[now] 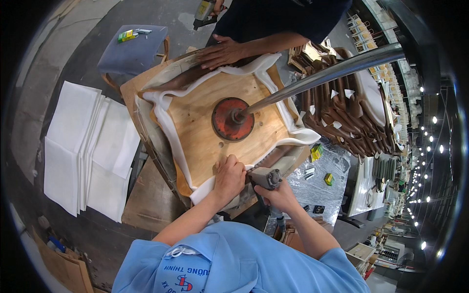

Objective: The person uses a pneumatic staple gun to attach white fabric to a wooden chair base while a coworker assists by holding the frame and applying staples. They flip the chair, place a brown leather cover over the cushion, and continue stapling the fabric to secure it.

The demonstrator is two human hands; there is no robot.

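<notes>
A plywood seat panel [195,126] lies in front of me, with white padding [171,141] and brown cover material [183,83] turned up around its edges. A round red press plate [222,119] on a metal rod [332,71] bears down on its middle. My left hand [229,177] is at the near edge, fingers bent and closed over the white padding there. In my right hand [279,195] is a grey pneumatic staple gun [267,178], its nose against the near edge beside my left hand. Folded material partly hides the nose.
Across the panel, a co-worker's hand [222,52] lies flat on the cover; their other hand holds another staple gun [202,12]. White padding sheets [73,146] are stacked at left, near a blue stool [134,51]. Brown covers [342,107] pile up at right, behind a plastic-wrapped table [320,193] with small boxes [316,152].
</notes>
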